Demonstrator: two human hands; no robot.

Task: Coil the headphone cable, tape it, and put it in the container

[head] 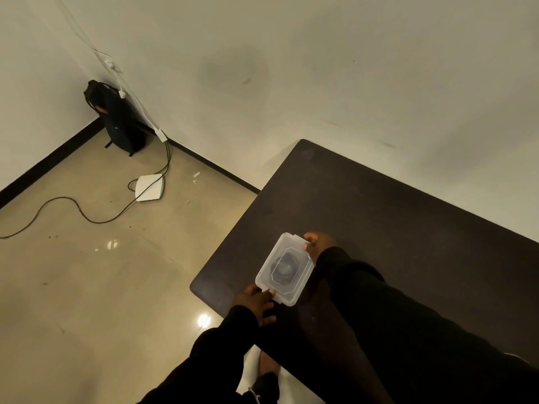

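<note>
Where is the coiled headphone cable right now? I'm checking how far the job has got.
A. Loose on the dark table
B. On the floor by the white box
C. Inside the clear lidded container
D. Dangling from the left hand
C: a dark coil shows through the lid of the clear container, which both hands hold at opposite ends on the table.

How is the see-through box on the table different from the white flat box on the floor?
The clear plastic container sits on the dark table with both hands on it; the white flat device lies untouched on the floor. You can see through the container to a dark coiled cable inside; the white device is solid, with cables running to it. Both are flat and rounded-cornered.
</note>
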